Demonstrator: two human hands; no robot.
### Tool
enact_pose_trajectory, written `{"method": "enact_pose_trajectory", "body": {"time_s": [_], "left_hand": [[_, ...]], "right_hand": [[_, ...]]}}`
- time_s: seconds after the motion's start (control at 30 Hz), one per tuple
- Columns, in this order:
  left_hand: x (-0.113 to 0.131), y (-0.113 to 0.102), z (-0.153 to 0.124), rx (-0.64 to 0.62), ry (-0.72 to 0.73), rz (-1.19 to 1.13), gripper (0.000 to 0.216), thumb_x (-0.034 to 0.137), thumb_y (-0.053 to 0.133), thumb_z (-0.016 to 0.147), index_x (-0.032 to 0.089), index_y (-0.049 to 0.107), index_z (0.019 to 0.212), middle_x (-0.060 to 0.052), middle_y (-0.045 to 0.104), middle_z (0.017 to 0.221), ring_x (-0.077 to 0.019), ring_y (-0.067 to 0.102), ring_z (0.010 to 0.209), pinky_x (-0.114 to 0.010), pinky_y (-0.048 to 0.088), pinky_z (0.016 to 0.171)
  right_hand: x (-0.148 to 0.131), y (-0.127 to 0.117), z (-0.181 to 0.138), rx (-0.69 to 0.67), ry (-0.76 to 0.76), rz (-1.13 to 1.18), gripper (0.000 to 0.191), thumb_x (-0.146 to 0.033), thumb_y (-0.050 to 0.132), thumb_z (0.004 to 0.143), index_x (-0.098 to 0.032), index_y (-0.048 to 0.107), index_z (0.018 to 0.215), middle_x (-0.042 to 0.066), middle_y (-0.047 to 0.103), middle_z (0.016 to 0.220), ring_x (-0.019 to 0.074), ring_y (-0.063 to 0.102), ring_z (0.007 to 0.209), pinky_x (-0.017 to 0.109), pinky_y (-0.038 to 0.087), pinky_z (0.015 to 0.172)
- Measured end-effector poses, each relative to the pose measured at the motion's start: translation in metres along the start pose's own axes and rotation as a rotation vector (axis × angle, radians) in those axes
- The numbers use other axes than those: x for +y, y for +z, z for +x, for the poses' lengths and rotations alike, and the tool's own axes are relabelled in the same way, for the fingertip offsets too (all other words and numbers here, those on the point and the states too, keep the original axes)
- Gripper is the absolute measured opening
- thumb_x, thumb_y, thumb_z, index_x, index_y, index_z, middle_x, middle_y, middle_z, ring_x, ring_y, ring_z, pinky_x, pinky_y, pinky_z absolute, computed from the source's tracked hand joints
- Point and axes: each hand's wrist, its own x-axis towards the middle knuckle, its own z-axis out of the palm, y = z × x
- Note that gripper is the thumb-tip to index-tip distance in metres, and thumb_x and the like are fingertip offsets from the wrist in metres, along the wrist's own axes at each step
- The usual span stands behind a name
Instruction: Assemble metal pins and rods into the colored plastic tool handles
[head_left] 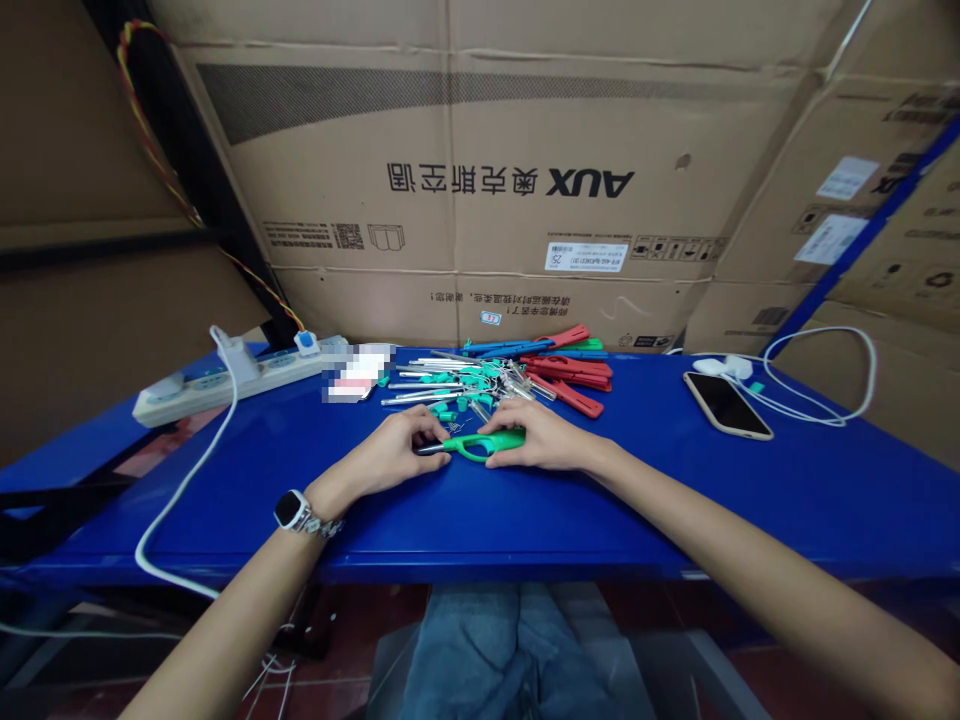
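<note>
One green lighter point(510, 438) at frame center, over a blue desk point(450, 525): pinches its dark rod point(430, 450) with left hand point(394, 445), grips its body with right hand point(541, 435). Shows silver rods point(420, 400) and red handles point(576, 373) heaped just above.

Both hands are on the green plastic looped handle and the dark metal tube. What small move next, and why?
I'd probably press the dark metal tube gently toward the green plastic looped handle to check its seating: the left hand pinches the tube, the right hand grips the handle, the two line up end to end, and whether they are fully joined cannot be seen.
</note>
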Motion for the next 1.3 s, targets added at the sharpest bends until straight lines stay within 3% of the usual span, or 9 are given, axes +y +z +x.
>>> {"method": "enact_pose_trajectory", "body": {"time_s": [0.13, 0.3, 0.6, 0.97, 1.3], "left_hand": [[0.004, 0.001, 0.0, 0.003, -0.001, -0.002, 0.027, 0.038, 0.068, 0.081, 0.018, 0.071, 0.098, -0.004, 0.062, 0.092, -0.0163, 0.061, 0.077, -0.031, 0.053, 0.074], [0.002, -0.001, 0.002, -0.011, 0.007, 0.051, 0.022, 0.037, 0.064, 0.084, 0.018, 0.074, 0.088, -0.006, 0.062, 0.091, -0.0189, 0.061, 0.08, -0.034, 0.051, 0.076], [0.003, -0.001, 0.003, -0.014, 0.034, 0.158, 0.02, 0.034, 0.062, 0.088, 0.018, 0.073, 0.092, -0.006, 0.063, 0.093, -0.0193, 0.061, 0.079, -0.033, 0.049, 0.074], [0.001, -0.002, 0.001, -0.025, 0.063, 0.229, 0.02, 0.033, 0.059, 0.091, 0.018, 0.072, 0.095, -0.006, 0.064, 0.096, -0.0203, 0.063, 0.084, -0.032, 0.048, 0.076], [-0.005, -0.001, -0.002, -0.021, 0.127, 0.199, 0.02, 0.035, 0.059, 0.093, 0.02, 0.073, 0.095, -0.006, 0.062, 0.097, -0.0185, 0.062, 0.085, -0.03, 0.047, 0.079]], "right_hand": [[0.001, 0.001, 0.0, 0.0, -0.003, -0.009, 0.04, -0.042, 0.081, 0.075, -0.02, 0.072, 0.108, 0.004, 0.059, 0.092, 0.0192, 0.055, 0.087, 0.031, 0.042, 0.079], [-0.002, 0.001, -0.003, 0.004, -0.013, -0.056, 0.041, -0.043, 0.078, 0.078, -0.021, 0.072, 0.112, 0.005, 0.059, 0.096, 0.0208, 0.056, 0.091, 0.033, 0.043, 0.083], [-0.007, 0.005, -0.01, 0.029, -0.057, -0.135, 0.03, -0.031, 0.05, 0.099, -0.019, 0.067, 0.121, 0.008, 0.062, 0.101, 0.021, 0.059, 0.097, 0.036, 0.046, 0.087], [-0.013, 0.014, -0.012, 0.068, -0.024, -0.221, 0.028, -0.023, 0.043, 0.1, -0.02, 0.064, 0.119, 0.008, 0.061, 0.104, 0.0198, 0.059, 0.097, 0.033, 0.046, 0.082], [-0.011, 0.022, -0.008, 0.156, 0.049, -0.182, 0.012, -0.018, 0.053, 0.092, -0.017, 0.065, 0.092, 0.006, 0.06, 0.092, 0.0183, 0.059, 0.091, 0.03, 0.045, 0.081]]}}
